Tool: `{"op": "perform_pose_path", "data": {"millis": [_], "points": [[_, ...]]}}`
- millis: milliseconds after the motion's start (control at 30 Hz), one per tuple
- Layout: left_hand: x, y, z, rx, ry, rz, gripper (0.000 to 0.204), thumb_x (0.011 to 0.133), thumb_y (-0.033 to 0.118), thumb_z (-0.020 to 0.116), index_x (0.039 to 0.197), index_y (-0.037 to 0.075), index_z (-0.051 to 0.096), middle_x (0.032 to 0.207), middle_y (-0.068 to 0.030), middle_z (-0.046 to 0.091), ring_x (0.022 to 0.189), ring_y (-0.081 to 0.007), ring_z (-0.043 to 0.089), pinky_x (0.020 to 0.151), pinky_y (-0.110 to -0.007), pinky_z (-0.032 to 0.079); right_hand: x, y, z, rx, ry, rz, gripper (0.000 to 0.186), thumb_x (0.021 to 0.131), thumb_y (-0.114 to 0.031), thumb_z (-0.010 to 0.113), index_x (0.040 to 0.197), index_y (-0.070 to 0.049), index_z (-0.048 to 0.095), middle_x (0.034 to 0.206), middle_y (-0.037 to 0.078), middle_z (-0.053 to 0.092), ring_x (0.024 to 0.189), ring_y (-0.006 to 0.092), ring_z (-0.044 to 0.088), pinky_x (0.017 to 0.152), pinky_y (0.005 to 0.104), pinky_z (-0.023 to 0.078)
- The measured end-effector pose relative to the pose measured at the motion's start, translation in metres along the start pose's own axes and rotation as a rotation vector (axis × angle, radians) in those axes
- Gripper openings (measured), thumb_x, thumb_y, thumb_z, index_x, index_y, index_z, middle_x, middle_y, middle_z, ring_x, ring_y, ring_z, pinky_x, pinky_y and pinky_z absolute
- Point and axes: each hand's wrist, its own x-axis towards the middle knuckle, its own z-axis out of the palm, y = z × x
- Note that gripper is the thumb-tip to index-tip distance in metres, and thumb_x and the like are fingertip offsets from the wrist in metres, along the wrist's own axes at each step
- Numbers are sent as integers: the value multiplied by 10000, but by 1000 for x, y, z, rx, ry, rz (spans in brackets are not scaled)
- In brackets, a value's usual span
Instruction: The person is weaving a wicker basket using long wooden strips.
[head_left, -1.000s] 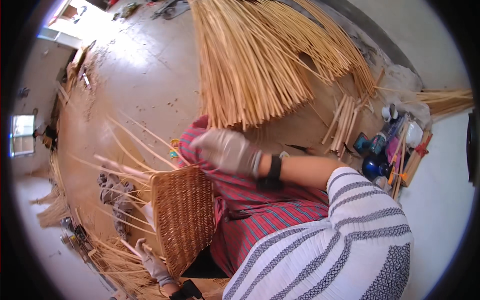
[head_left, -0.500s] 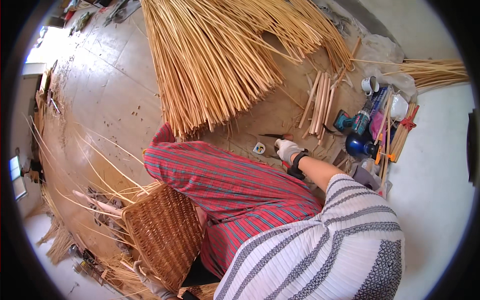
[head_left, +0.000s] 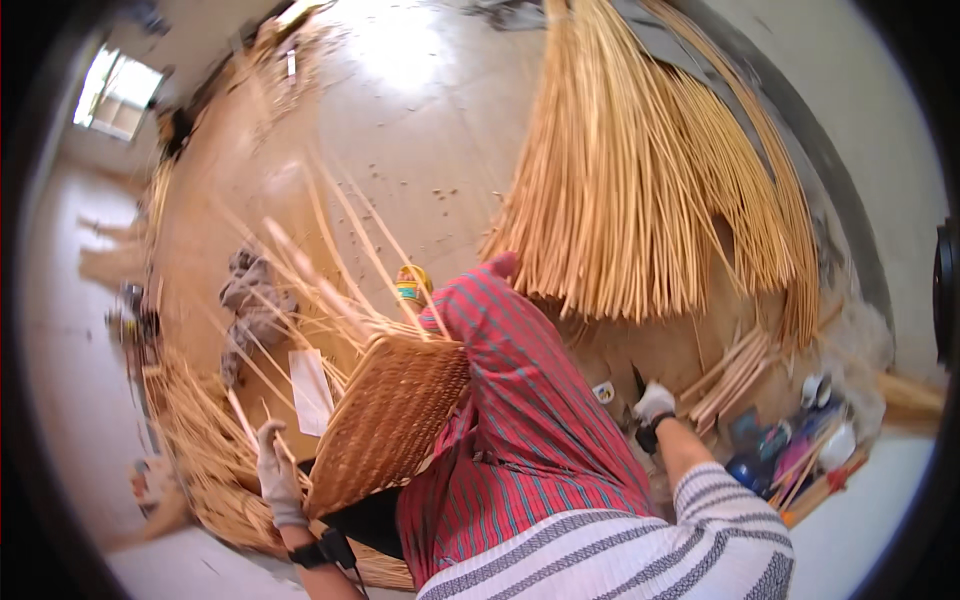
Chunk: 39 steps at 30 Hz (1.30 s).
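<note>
Brown wicker basket point(head_left: 400, 415) tilted at my left, just beside my red striped cloth point(head_left: 540, 400), pale stakes point(head_left: 302, 262) jutting from its upper side. My gloved left hand point(head_left: 279, 478) at basket's lower left corner, fingers bent; cannot tell if pinching. My gloved right hand point(head_left: 655, 402), bunched, beside dark blade point(head_left: 638, 380); cannot tell its grip.
</note>
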Motion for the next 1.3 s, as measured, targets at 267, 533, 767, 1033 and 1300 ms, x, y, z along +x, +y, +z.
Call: {"op": "perform_pose_path", "data": {"millis": [267,533,767,1033,1300], "points": [[20,58,-3,87,-75,-59,273,1072,423,495,1195,195,582,798,-99,570,686,-221,586,626,-356,466,0,-39,-16,518,389,-215,529,756,-202,713,1213,-6,530,941,224,674,878,378,689,807,448,564],[18,48,-3,222,-49,-64,386,1013,513,511,1286,243,545,915,-204,716,878,-426,694,717,-529,514,-59,-115,-127,1018,337,-407,564,798,-36,741,1317,-29,519,865,45,611,664,148,615,582,296,540],[-8,32,-9,154,-48,-141,509,1017,566,477,1358,188,500,961,-205,733,919,-425,702,758,-526,519,-182,-214,-190,1264,214,-968,572,863,78,650,1407,-53,531,999,-3,598,871,113,594,817,273,534],[-18,23,-17,145,-133,-156,511,1042,534,423,1426,197,451,1072,-194,740,999,-381,713,813,-493,538,-349,-311,-206,781,371,-1531,590,871,-13,729,1433,-46,552,1125,62,669,966,140,652,876,281,545],[-20,6,-4,136,-21,106,495,1013,464,485,1438,212,449,1015,-233,737,948,-368,734,782,-470,553,-432,-376,-180,129,256,-2008,573,909,-224,697,1458,-184,538,1240,136,646,961,311,709,785,415,591]]}}
